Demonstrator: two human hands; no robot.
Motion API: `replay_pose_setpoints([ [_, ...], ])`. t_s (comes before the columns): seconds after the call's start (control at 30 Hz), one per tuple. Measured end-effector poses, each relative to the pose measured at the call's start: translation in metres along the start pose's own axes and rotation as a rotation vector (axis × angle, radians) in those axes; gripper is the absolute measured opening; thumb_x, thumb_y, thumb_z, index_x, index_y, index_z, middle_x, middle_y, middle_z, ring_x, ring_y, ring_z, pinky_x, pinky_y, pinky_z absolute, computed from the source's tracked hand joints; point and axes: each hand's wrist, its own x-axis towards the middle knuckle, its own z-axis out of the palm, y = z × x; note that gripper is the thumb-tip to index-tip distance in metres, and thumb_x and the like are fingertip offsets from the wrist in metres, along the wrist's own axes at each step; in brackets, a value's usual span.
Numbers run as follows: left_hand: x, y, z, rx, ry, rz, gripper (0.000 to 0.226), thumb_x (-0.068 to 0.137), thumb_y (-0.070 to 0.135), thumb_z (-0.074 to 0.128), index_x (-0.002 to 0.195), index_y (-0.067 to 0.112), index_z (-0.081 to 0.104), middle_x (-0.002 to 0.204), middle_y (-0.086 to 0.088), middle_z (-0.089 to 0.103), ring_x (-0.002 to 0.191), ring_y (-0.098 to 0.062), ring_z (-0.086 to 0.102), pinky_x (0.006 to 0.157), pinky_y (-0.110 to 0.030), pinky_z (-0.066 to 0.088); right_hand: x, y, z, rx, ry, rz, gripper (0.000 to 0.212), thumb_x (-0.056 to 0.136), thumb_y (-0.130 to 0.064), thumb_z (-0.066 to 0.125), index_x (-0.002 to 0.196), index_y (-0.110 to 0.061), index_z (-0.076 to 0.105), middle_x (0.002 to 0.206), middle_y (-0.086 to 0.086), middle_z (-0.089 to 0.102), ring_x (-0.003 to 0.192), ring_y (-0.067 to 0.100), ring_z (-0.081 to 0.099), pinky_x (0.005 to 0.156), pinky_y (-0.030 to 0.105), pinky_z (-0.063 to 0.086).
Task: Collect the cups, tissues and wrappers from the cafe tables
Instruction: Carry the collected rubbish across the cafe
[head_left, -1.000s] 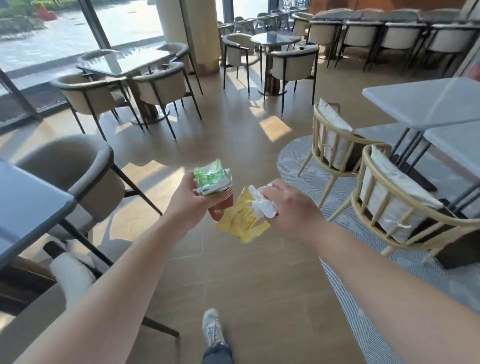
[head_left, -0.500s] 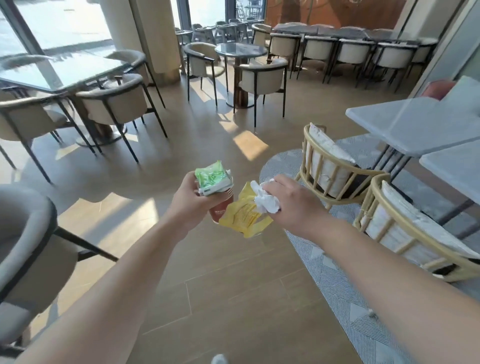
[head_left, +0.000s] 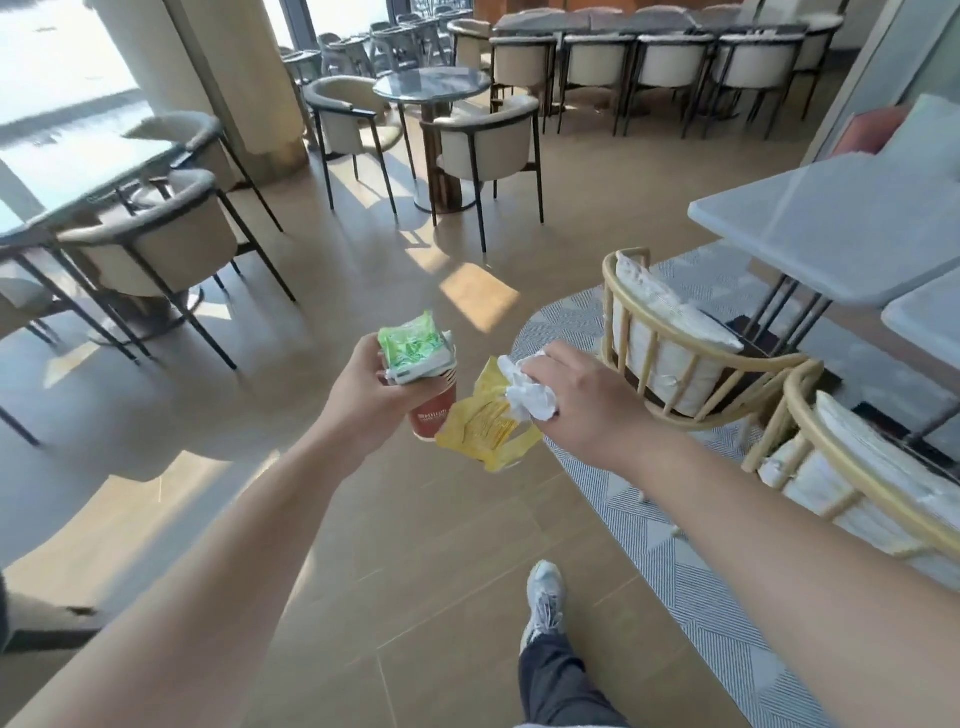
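Between café tables, mid-aisle | left hand (head_left: 363, 395) grips red paper cup (head_left: 434, 415), green wrapper (head_left: 413, 349) stuffed in top: light, crushable, hold mid-wall gently | right hand (head_left: 587, 402) pinches crumpled tissue (head_left: 527, 392) and yellow wrapper (head_left: 485, 431): soft, slippery film.

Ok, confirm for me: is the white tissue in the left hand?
No, the crumpled white tissue is held in the right hand along with the yellow wrapper.

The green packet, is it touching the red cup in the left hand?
Touching. The head view shows the green packet stuffed into the mouth of the red cup, with no gap between them, both gripped by the left hand.
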Motion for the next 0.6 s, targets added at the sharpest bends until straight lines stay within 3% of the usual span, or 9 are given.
replay_pose_setpoints([
  [0.07, 0.044, 0.004, 0.004, 0.014, 0.015, -0.002, 0.069, 0.058, 0.040, 0.091, 0.117, 0.038, 0.056, 0.102, 0.016, 0.073, 0.086, 0.003, 0.072, 0.058, -0.010, 0.050, 0.040, 0.026, 0.012, 0.019, 0.003, -0.006, 0.023, 0.082, -0.016, 0.064, 0.104, -0.010, 0.064, 0.099, 0.007, 0.056, 0.084, 0.030, 0.055, 0.058, 0.032, 0.038],
  [0.2, 0.134, 0.021, 0.019, 0.050, 0.035, -0.028, 0.076, 0.051, 0.050, 0.089, 0.119, 0.036, 0.057, 0.104, 0.016, 0.075, 0.092, -0.001, 0.073, 0.073, -0.022, 0.052, 0.122, 0.082, 0.025, 0.079, -0.017, -0.032, 0.025, 0.081, -0.016, 0.064, 0.105, -0.011, 0.064, 0.100, 0.006, 0.056, 0.087, 0.030, 0.054, 0.062, 0.040, 0.047],
  [0.33, 0.218, 0.050, 0.041, 0.090, 0.052, -0.038, 0.073, 0.048, 0.056, 0.088, 0.113, 0.044, 0.056, 0.100, 0.025, 0.073, 0.089, 0.004, 0.071, 0.074, -0.025, 0.051, 0.194, 0.140, 0.017, 0.101, -0.029, -0.028, 0.023, 0.080, -0.016, 0.064, 0.103, -0.013, 0.062, 0.100, 0.003, 0.054, 0.087, 0.027, 0.054, 0.060, 0.038, 0.047],
  [0.47, 0.299, 0.076, 0.065, 0.056, 0.021, 0.007, 0.084, 0.052, 0.050, 0.091, 0.126, 0.030, 0.056, 0.112, 0.008, 0.075, 0.102, -0.014, 0.074, 0.093, -0.047, 0.058, 0.254, 0.197, 0.004, 0.103, 0.009, -0.017, 0.022, 0.081, -0.015, 0.062, 0.103, -0.011, 0.063, 0.100, 0.005, 0.054, 0.086, 0.028, 0.054, 0.062, 0.042, 0.048],
  [0.6, 0.356, 0.088, 0.088, 0.026, 0.027, 0.009, 0.079, 0.047, 0.051, 0.091, 0.118, 0.037, 0.058, 0.106, 0.013, 0.075, 0.099, -0.009, 0.073, 0.091, -0.042, 0.059, 0.284, 0.240, 0.001, 0.081, 0.005, 0.026, 0.025, 0.082, -0.015, 0.063, 0.107, -0.014, 0.063, 0.102, 0.004, 0.055, 0.090, 0.027, 0.055, 0.063, 0.038, 0.047],
])
